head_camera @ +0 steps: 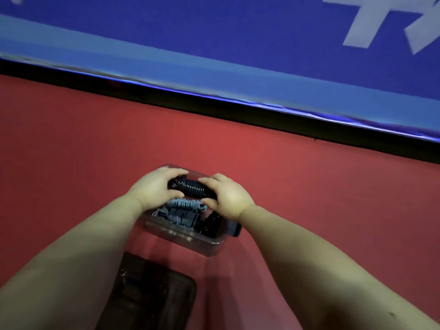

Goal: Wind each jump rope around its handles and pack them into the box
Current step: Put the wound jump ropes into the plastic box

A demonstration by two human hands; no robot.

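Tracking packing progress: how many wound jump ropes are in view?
4. Black coiled jump rope, gripped by left hand and right hand over the clear plastic box; inside, a blue-grey coiled rope, a darker blue-grey rope nearer, another black rope at right. More may be hidden.

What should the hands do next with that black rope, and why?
Probably lower the wound black rope into the far end of the clear box and let go. The left hand and right hand grip its two ends right over the box, the rope looks fully wound, and the grey-blue ropes already lie in the nearer part.
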